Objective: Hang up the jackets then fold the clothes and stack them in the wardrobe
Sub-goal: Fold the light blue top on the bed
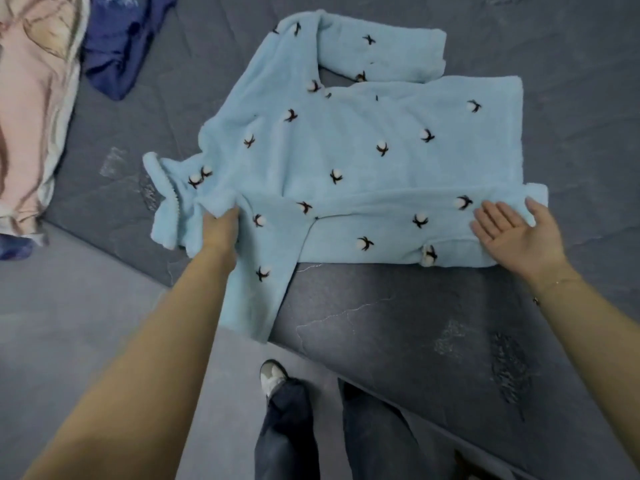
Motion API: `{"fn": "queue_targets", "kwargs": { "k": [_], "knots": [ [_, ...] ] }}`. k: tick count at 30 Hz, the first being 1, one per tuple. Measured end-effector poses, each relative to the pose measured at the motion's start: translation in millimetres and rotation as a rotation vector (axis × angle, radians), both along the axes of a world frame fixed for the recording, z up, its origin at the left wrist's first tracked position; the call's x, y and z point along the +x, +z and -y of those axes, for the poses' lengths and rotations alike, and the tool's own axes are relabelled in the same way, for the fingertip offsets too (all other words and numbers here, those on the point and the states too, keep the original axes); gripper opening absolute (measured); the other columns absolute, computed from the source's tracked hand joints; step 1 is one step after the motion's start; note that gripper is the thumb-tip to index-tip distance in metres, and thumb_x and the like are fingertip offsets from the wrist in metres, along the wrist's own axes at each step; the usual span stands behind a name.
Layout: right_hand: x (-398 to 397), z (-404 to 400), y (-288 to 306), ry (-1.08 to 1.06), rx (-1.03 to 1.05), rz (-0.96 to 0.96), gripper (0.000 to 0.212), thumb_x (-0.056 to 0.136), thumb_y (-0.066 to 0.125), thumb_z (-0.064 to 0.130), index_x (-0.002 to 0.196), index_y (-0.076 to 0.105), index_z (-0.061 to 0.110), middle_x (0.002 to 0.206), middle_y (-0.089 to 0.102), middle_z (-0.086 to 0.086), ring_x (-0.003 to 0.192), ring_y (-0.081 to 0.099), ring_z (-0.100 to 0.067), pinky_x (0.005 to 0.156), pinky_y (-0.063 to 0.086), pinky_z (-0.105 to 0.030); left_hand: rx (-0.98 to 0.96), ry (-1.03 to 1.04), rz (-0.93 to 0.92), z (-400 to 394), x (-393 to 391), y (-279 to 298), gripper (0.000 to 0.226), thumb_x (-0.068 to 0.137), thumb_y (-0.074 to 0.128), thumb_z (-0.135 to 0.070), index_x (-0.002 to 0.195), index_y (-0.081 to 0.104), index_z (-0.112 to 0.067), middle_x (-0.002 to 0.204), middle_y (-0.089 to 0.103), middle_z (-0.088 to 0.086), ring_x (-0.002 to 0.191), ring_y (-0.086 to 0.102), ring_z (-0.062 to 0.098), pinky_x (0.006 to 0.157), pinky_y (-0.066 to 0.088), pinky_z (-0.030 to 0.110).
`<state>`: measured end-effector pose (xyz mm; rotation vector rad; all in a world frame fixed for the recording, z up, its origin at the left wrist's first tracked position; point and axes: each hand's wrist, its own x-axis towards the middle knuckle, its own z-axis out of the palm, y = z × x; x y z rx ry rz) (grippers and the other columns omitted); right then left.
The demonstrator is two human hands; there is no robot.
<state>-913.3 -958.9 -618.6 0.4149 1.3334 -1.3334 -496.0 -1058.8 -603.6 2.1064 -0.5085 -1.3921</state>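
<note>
A dark grey quilted bed [398,323] carries the pale blue fleece top with cotton-flower print [346,150], spread flat for folding. The left hand [220,230] pinches its near-left shoulder; the right hand [516,233] lies spread, palm up, at the near-right hem, likely steadying the fold.

Open grey mattress [398,327] surface is left along the near edge, below the light blue fleece top [346,150], and to its right and far side — passage there is unobstructed. The middle is taken up by the top itself, one part hanging over the near edge. At far left, room is narrowed by a pink-and-white pile [31,109] and a dark blue garment [121,46] — only a bare strip is left between them and the top.
</note>
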Motion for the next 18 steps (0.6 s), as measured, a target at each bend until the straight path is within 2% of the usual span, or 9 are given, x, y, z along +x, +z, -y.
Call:
{"fn": "queue_targets", "kwargs": {
  "k": [2,3,5,7,9,10,12,15,18],
  "knots": [
    [3,-12,-5,-0.037,-0.010,-0.009,0.034,0.097,0.051,0.028,0.124,0.056,0.007,0.124,0.064,-0.010,0.115,0.062,-0.025,0.100,0.050,-0.039,-0.219,-0.134,0.388,-25,-19,-6,0.060,0.092,0.061,-0.011,0.146,0.034,-0.004,0.145,0.042,0.013,0.134,0.042,0.027,0.112,0.035,0.038],
    [4,-23,-7,-0.055,0.011,-0.042,0.025,0.097,0.050,0.025,0.114,0.060,0.009,0.118,0.067,-0.008,0.111,0.065,-0.023,0.093,0.054,-0.035,-0.342,-0.154,0.503,-41,-30,-6,0.064,0.090,0.064,-0.007,0.145,0.032,-0.001,0.146,0.039,0.016,0.136,0.038,0.028,0.114,0.031,0.037],
    [8,-50,-13,-0.083,0.105,-0.114,0.016,0.098,0.048,0.021,0.100,0.062,0.014,0.110,0.067,-0.005,0.102,0.066,-0.017,0.077,0.058,-0.027,-0.465,-0.099,0.537,-76,-56,-10,0.059,0.087,0.066,-0.006,0.139,0.039,-0.003,0.136,0.041,0.011,0.126,0.043,0.022,0.107,0.035,0.029],
    [13,-80,-24,-0.076,0.223,-0.128,0.016,0.100,0.048,0.023,0.104,0.061,0.015,0.117,0.062,-0.005,0.100,0.063,-0.014,0.077,0.054,-0.024,-0.368,0.005,0.360,-110,-82,-18,0.040,0.088,0.067,-0.006,0.123,0.049,-0.009,0.113,0.049,0.002,0.102,0.049,0.014,0.090,0.042,0.022],
    [20,-103,-36,-0.026,0.280,-0.069,0.033,0.098,0.054,0.030,0.125,0.055,0.012,0.127,0.058,-0.007,0.108,0.059,-0.016,0.093,0.049,-0.030,-0.066,0.183,-0.075,-129,-106,-30,0.027,0.092,0.065,-0.012,0.115,0.051,-0.009,0.096,0.054,0.000,0.093,0.054,0.014,0.084,0.046,0.024],
    [23,-107,-40,-0.008,0.280,-0.030,0.046,0.096,0.057,0.036,0.134,0.050,0.011,0.127,0.058,-0.006,0.113,0.057,-0.018,0.103,0.045,-0.032,0.096,0.250,-0.294,-131,-115,-36,0.030,0.094,0.063,-0.019,0.120,0.051,-0.009,0.099,0.057,0.001,0.097,0.056,0.016,0.088,0.048,0.027],
    [24,-101,-44,-0.002,0.216,0.002,0.062,0.091,0.061,0.046,0.141,0.045,0.013,0.127,0.059,-0.003,0.119,0.055,-0.018,0.112,0.037,-0.035,0.279,0.303,-0.577,-126,-124,-48,0.044,0.094,0.060,-0.034,0.131,0.049,-0.014,0.118,0.057,0.000,0.116,0.053,0.016,0.106,0.042,0.033],
    [17,-71,-47,-0.036,0.092,-0.029,0.059,0.089,0.063,0.051,0.136,0.053,0.017,0.133,0.060,-0.004,0.122,0.057,-0.019,0.110,0.041,-0.036,0.265,0.431,-0.763,-106,-132,-61,0.047,0.089,0.062,-0.045,0.124,0.061,-0.015,0.128,0.064,0.000,0.119,0.059,0.015,0.108,0.043,0.034],
    [8,-39,-51,-0.098,-0.012,0.020,0.054,0.093,0.062,0.043,0.139,0.052,0.015,0.136,0.059,-0.007,0.125,0.056,-0.024,0.107,0.044,-0.042,0.173,0.559,-0.746,-82,-139,-66,0.038,0.087,0.068,-0.034,0.118,0.066,-0.011,0.118,0.070,0.008,0.101,0.070,0.017,0.086,0.057,0.031]
  ]
}}
